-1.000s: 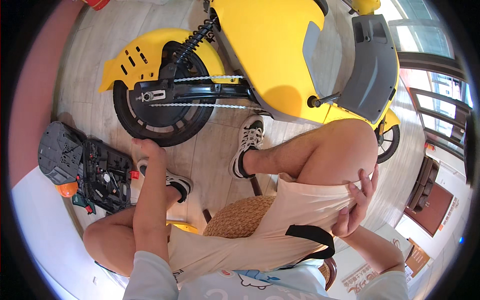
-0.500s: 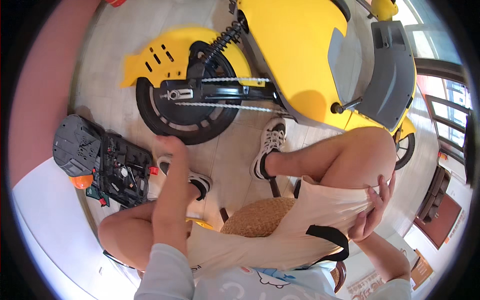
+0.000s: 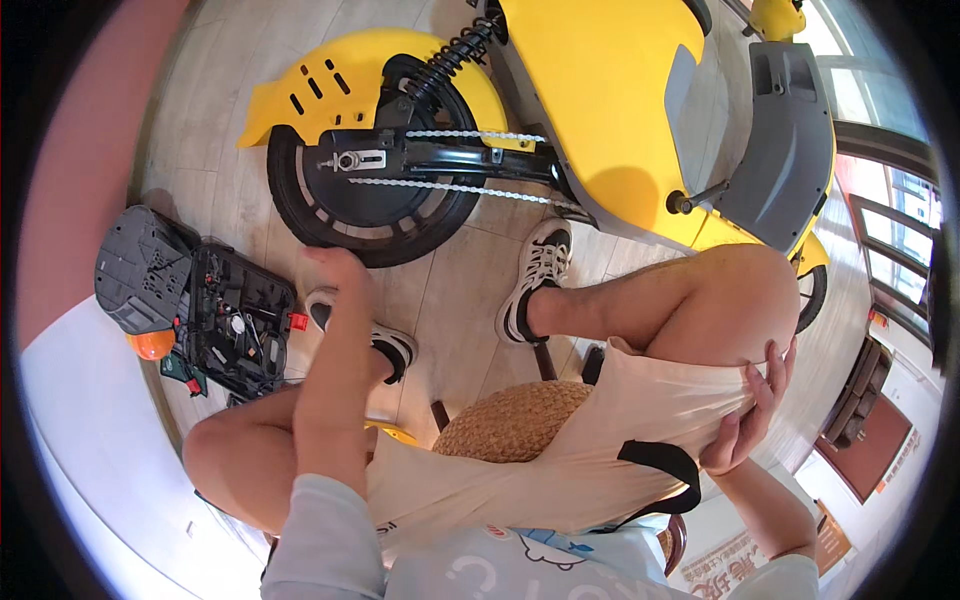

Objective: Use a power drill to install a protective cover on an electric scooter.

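A yellow scooter (image 3: pixel 600 110) stands in front of me. My left hand (image 3: pixel 342 270) is raised below its rear wheel (image 3: pixel 440 225), apart from the tyre as far as I can see. Its fingers are blurred and partly hidden, and no held object shows. My right hand (image 3: pixel 752 412) rests on my right thigh, over the hem of the cream apron (image 3: pixel 560 490), fingers spread and holding nothing. The silver chain (image 3: pixel 450 186) runs along the black swingarm (image 3: pixel 470 162) to the rear wheel hub. Above it is a coil spring shock absorber (image 3: pixel 447 62).
At the left an open black tool case (image 3: pixel 240 325) lies on the floor, with tools inside and its lid (image 3: pixel 148 270) folded back. Beside it are an orange round object (image 3: pixel 152 345) and a red clip-like piece (image 3: pixel 299 321). A woven stool seat (image 3: pixel 510 420) shows between my legs.
The view has shifted slightly, so the scooter and the tool case sit a little higher in the picture. My left hand stays raised near the wheel; my right hand stays on the thigh.
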`<state>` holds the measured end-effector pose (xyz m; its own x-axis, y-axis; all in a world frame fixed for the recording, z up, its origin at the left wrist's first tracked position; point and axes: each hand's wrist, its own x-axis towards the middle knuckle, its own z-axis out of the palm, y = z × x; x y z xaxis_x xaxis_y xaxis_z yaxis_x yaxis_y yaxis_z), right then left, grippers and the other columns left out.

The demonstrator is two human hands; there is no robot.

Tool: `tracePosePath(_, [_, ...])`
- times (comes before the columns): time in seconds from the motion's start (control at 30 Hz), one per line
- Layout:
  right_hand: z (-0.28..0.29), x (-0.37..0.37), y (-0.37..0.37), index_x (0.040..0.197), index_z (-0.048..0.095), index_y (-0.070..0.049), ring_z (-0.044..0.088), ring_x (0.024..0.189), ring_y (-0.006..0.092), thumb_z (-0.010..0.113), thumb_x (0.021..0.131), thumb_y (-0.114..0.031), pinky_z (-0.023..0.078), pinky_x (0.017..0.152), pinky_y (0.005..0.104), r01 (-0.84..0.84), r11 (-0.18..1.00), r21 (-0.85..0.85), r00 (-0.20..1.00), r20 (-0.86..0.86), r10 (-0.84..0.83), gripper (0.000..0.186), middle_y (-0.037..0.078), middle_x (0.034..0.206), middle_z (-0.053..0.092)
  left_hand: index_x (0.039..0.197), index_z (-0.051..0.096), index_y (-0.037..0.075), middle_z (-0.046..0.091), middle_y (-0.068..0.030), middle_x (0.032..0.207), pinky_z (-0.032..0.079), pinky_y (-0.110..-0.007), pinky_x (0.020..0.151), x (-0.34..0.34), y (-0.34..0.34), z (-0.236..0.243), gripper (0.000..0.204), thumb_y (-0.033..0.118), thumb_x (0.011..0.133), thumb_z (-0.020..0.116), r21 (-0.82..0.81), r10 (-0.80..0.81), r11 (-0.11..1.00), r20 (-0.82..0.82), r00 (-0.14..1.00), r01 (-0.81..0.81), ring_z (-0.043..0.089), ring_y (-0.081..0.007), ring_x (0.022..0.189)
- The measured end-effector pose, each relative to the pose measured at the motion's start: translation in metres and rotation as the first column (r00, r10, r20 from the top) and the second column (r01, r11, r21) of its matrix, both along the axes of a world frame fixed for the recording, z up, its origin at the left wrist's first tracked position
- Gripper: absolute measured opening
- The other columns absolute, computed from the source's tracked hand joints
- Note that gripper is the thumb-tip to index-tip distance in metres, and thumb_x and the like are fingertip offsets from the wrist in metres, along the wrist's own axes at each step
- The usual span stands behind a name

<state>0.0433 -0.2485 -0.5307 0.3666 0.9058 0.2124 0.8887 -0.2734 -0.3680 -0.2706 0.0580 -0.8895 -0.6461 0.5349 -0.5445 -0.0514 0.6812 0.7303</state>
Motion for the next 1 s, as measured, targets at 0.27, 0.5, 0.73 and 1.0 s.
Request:
tracePosePath(0.27, [-0.002,0.002,0.003,0.120,0.054,0.001,0.023,0.138,0.0538,0.041,0.091,-0.031,0.018,0.110,0.0647,-0.001,1.000,-0.006,1.000,-0.008,0.001,0.045,0.025,0.138,0.045,0.128,0.050,-0.015,0.052,-0.0282,0.134,0.037,-0.042,0.108,0.049,-0.019,0.023,0.086,0.058,0.100,0.014,-0.388,0.115,0.914,-0.021,0.993,-0.114,0.049,-0.0434,0.125])
tracePosePath(0.5, [-0.002,0.002,-0.003,0.120,0.054,0.001,0.022,0.137,0.0543,0.040,0.091,-0.031,0.019,0.110,0.0650,0.029,0.999,-0.014,1.000,-0.009,-0.029,0.045,0.026,0.138,0.044,0.133,0.049,-0.008,0.049,-0.0216,0.140,0.033,-0.039,0.112,0.006,-0.013,-0.005,0.087,0.063,0.098,0.014,-0.209,0.097,0.975,0.110,0.989,-0.073,0.048,-0.0412,0.126])
tracePosePath(0.73, [-0.002,0.001,0.007,0.119,0.054,0.002,0.022,0.137,0.0542,0.040,0.092,-0.031,0.020,0.110,0.0651,0.010,1.000,-0.012,1.000,-0.023,-0.011,0.045,0.027,0.137,0.045,0.132,0.048,-0.010,0.049,-0.0213,0.140,0.035,-0.037,0.111,0.047,-0.036,-0.024,0.088,0.063,0.098,0.012,-0.143,0.322,0.944,0.216,0.922,-0.297,0.048,-0.0364,0.127])
tracePosePath(1.0, [0.000,0.002,0.005,0.116,0.055,0.003,0.025,0.136,0.0544,0.041,0.093,-0.031,0.017,0.111,0.0638,0.001,1.000,-0.020,1.000,0.013,-0.001,0.043,0.029,0.134,0.047,0.146,0.040,0.010,0.039,-0.0066,0.152,0.027,-0.039,0.114,-0.015,-0.025,-0.062,0.074,0.060,0.095,0.023,-0.069,0.091,0.996,0.593,0.800,-0.063,0.039,-0.0251,0.137])
